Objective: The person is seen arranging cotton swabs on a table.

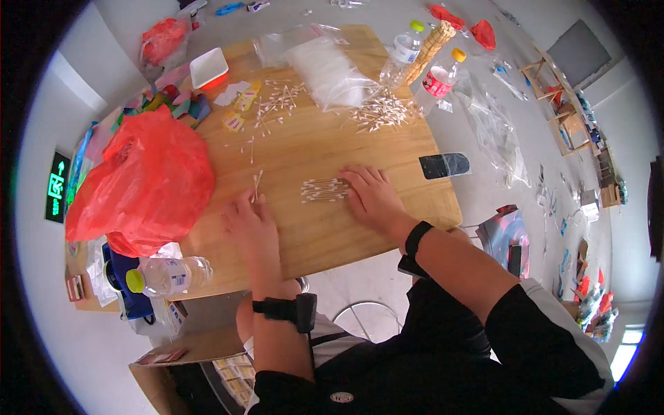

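My left hand (252, 220) is over the wooden table, thumb and fingers closed around the lower ends of a cotton swab or two (257, 181) that stick up past the fingertips. A neat row of cotton swabs (323, 190) lies side by side in the middle of the table. Against the row's right end rests my right hand (373, 197), its fingers spread and lying on the wood. Loose swabs (279, 98) are scattered farther off, a few of them straying toward my left hand. At the far right sits a dense heap of swabs (380, 113).
A big red plastic bag (149, 180) covers the table's left side, with a lying bottle (169, 275) near it. Clear plastic bags (330, 72), a white tray (209, 68) and two upright bottles (401, 59) stand at the back. A dark phone (444, 166) overhangs the right edge.
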Demonstrator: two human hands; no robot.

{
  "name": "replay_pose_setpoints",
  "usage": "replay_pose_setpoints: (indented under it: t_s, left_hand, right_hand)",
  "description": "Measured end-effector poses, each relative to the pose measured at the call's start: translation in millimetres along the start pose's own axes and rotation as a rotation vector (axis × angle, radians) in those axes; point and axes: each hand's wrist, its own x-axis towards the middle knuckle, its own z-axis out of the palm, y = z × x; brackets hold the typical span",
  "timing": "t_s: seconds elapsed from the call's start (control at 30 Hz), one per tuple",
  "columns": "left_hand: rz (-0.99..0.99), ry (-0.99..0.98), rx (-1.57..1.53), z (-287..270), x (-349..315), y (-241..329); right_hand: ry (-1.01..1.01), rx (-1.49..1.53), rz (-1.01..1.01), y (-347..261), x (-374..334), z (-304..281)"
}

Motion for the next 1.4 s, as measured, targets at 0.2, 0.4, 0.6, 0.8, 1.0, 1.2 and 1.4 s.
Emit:
replay_pose_setpoints:
  t_s: [0.2,0.4,0.6,0.8,1.0,1.2,1.4]
  left_hand:
    - [0.308,-0.137,-0.179,11.0,-11.4,27.7]
    - [0.373,-0.190,-0.305,22.2,-16.2,44.3]
    - [0.092,-0.264,-0.630,22.8,-15.3,46.8]
    - [-0.065,-0.288,-0.762,16.2,-7.5,54.7]
    - [-0.121,-0.338,-0.973,27.6,-20.3,58.8]
    - [-0.124,-0.369,-1.181,58.0,-32.3,57.9]
    - [-0.157,-0.397,-1.381,60.7,-34.7,66.5]
  right_hand:
    - [-0.069,-0.073,-0.075,-2.7,1.5,3.3]
    - [-0.108,-0.106,-0.175,0.5,2.9,9.6]
    - [-0.097,-0.024,-0.195,-15.3,22.8,8.5]
    - [-0.218,0.051,-0.152,-0.2,27.4,14.5]
    - [-0.007,1.050,0.289,0.9,21.8,28.2]
    - [0.227,1.246,0.336,-15.3,18.5,51.1]
    - [0.148,0.949,0.327,-36.2,21.8,39.3]
